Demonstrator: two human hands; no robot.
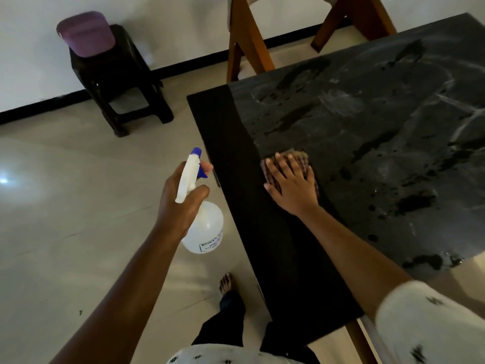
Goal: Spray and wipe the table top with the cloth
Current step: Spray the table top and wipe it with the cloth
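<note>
Pale floor tiles and a white wall with a dark skirting frame the dark marble-patterned table top (380, 122), which stretches away ahead and to the right of both hands, its long axis running from the person's body toward the far wall. Wet spray patches and droplets speckle it beyond and to the right of the right hand. A wooden chair (249, 46) stands past the table's far edge, and a dark stool (118, 82) carrying a purple lidded tub (85, 32) sits well ahead of the left hand. The spray bottle (202, 224) hangs off the table, just left of its edge, clasped around the neck by the left hand (181, 198) with a finger at the blue trigger. The right hand (291, 185) lies flat, fingers spread, pressing the checked cloth (296, 160) onto the table top near its left border; it is the nearer hand, so I'd judge wiping runs rightward and away. Most of the cloth is hidden under the palm, and the bottle's label is too blurred to read.
</note>
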